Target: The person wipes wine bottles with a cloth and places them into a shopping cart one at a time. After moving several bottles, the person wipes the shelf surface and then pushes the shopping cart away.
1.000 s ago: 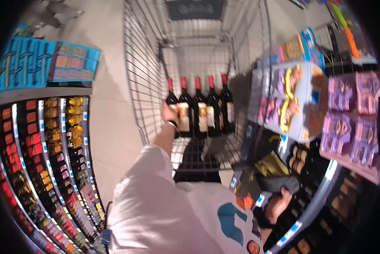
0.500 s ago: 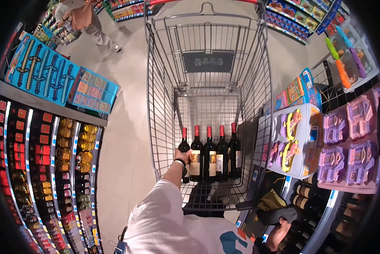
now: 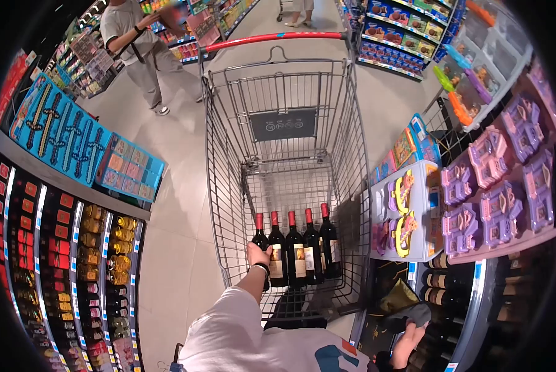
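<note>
Several dark wine bottles with red-capped necks and pale labels stand upright in a row inside the wire shopping cart [image 3: 208,186]. Around the leftmost wine bottle [image 3: 260,230] my left hand [image 3: 259,254] is closed, below its neck. Beside it, a second wine bottle [image 3: 276,254] stands close to my fingers. At the lower right, by a shelf of bottles, my right hand [image 3: 412,333] grips a dark grey, soft-looking thing [image 3: 405,318] whose kind I cannot make out; part of the fingers is hidden. Gold-coloured fabric [image 3: 400,296] lies just above it.
Shelves of small bottles and packets [image 3: 61,266] line the left, with blue toy-sword boxes [image 3: 64,133] on top. Purple toy packs [image 3: 501,186] and a shelf of lying bottles [image 3: 439,285] are on the right. A person [image 3: 138,49] stands beyond the cart, upper left.
The view has tilted up, showing the cart's red handle and more of the aisle. My left hand remains on the leftmost bottle, and my right hand remains at the grey thing.
</note>
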`<state>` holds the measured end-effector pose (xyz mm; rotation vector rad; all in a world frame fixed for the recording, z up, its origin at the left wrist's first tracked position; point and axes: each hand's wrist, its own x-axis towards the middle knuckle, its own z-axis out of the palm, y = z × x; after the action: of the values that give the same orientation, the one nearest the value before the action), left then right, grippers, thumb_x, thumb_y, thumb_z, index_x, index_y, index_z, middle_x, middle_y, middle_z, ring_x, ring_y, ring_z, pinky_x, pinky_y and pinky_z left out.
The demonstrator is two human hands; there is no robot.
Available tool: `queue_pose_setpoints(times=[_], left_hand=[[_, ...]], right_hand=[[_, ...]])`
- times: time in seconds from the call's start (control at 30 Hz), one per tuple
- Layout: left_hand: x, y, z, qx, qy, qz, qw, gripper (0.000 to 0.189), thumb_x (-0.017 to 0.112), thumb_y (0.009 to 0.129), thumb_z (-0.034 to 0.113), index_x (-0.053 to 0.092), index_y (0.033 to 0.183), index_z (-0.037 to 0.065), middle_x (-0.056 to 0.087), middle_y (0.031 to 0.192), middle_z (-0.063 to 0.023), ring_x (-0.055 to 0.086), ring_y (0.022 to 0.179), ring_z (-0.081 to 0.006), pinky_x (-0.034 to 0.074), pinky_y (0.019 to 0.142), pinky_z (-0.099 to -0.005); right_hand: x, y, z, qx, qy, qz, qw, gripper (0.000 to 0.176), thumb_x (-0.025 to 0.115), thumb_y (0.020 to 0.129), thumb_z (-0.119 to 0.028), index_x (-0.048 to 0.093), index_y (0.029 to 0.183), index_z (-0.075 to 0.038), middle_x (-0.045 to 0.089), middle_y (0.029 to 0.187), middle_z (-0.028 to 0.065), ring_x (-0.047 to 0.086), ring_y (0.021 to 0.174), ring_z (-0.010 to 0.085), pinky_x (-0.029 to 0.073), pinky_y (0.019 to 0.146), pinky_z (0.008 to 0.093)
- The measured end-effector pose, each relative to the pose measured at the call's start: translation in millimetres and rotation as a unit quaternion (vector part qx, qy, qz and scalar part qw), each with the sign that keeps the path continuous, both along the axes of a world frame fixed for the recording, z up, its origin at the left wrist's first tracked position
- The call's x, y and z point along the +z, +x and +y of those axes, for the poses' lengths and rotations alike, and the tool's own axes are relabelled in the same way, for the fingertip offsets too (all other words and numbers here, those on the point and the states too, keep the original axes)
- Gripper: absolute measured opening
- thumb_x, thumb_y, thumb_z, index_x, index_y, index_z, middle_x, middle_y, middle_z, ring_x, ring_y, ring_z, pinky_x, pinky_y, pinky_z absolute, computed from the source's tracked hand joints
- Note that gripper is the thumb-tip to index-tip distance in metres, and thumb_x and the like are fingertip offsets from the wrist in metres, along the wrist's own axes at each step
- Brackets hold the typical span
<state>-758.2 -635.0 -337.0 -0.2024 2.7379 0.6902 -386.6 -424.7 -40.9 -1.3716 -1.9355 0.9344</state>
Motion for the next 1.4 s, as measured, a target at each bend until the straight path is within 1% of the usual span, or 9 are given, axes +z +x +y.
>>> queue_pose_setpoints(times=[0.27,0.57,0.8,0.87,0.97,1.13,1.2,1.33,1.4], left_hand=[[19,14,1,-0.056,0.010,0.077,0.995,0.063,0.082,0.068,0.030,0.043,0.106,-0.003,0.054,0.105,-0.0242,0.054,0.101,-0.0414,0.045,0.088,-0.0462],[75,35,4,-0.087,0.111,0.220,0.965,0.058,0.079,0.070,0.030,0.045,0.101,-0.006,0.055,0.100,-0.0273,0.054,0.095,-0.0438,0.045,0.082,-0.0471],[189,49,35,-0.140,0.397,0.298,0.857,0.048,0.076,0.078,0.020,0.046,0.107,-0.005,0.060,0.092,-0.0154,0.060,0.083,-0.0255,0.048,0.077,-0.0367],[236,62,49,-0.136,0.421,0.283,0.851,0.046,0.074,0.080,0.019,0.046,0.109,-0.003,0.060,0.093,-0.0111,0.058,0.083,-0.0195,0.048,0.077,-0.0330],[302,86,76,-0.147,0.557,0.171,0.800,0.037,0.068,0.086,0.021,0.048,0.111,0.002,0.058,0.094,-0.0038,0.056,0.081,-0.0122,0.048,0.072,-0.0272],[364,129,121,-0.186,0.767,-0.214,0.576,0.040,0.058,0.091,0.042,0.054,0.110,0.007,0.065,0.095,-0.0079,0.066,0.086,-0.0202,0.056,0.077,-0.0331],[386,159,141,-0.196,0.746,-0.377,0.512,0.048,0.058,0.089,0.050,0.056,0.109,0.006,0.067,0.096,-0.0142,0.068,0.086,-0.0257,0.057,0.078,-0.0373],[404,214,182,-0.296,0.672,-0.529,0.425,0.052,0.057,0.089,0.050,0.055,0.116,0.006,0.066,0.103,-0.0173,0.067,0.090,-0.0269,0.056,0.081,-0.0412],[408,251,196,-0.343,0.678,-0.439,0.479,0.040,0.055,0.094,0.037,0.055,0.119,0.006,0.064,0.112,-0.0122,0.065,0.096,-0.0231,0.056,0.083,-0.0321]], right_hand=[[32,8,3,-0.176,-0.190,0.376,0.890,0.017,0.049,0.087,-0.010,0.055,0.100,-0.001,0.052,0.097,0.0060,0.050,0.095,0.0183,0.039,0.088,0.0312],[33,68,34,-0.059,-0.275,0.456,0.844,0.033,0.051,0.087,-0.022,0.060,0.110,0.000,0.065,0.103,0.0094,0.063,0.094,0.0199,0.049,0.083,0.0301],[112,114,64,0.093,-0.288,0.716,0.630,0.047,0.045,0.093,-0.033,0.050,0.127,0.000,0.056,0.127,0.0131,0.050,0.120,0.0271,0.035,0.106,0.0408],[82,117,56,0.037,-0.165,0.655,0.736,0.063,0.046,0.092,-0.048,0.041,0.137,-0.005,0.045,0.139,0.0106,0.043,0.128,0.0265,0.028,0.110,0.0425],[25,130,51,0.018,0.017,0.452,0.892,0.079,0.047,0.088,-0.062,0.034,0.143,-0.007,0.041,0.145,0.0082,0.041,0.130,0.0258,0.027,0.111,0.0439],[98,86,9,0.252,-0.305,0.712,0.580,0.088,0.044,0.083,-0.070,0.031,0.145,-0.008,0.042,0.143,0.0068,0.044,0.127,0.0246,0.029,0.110,0.0427],[122,67,8,0.165,-0.241,0.733,0.614,0.086,0.042,0.084,-0.072,0.038,0.139,-0.005,0.051,0.133,0.0088,0.053,0.114,0.0265,0.041,0.098,0.0410],[172,65,20,0.264,-0.342,0.738,0.518,0.062,0.044,0.096,-0.049,0.042,0.138,-0.004,0.054,0.129,0.0129,0.055,0.111,0.0274,0.042,0.098,0.0385],[178,58,27,0.317,-0.085,0.520,0.789,0.047,0.045,0.089,-0.022,0.049,0.133,-0.004,0.054,0.127,0.0137,0.056,0.108,0.0262,0.043,0.096,0.0367]])
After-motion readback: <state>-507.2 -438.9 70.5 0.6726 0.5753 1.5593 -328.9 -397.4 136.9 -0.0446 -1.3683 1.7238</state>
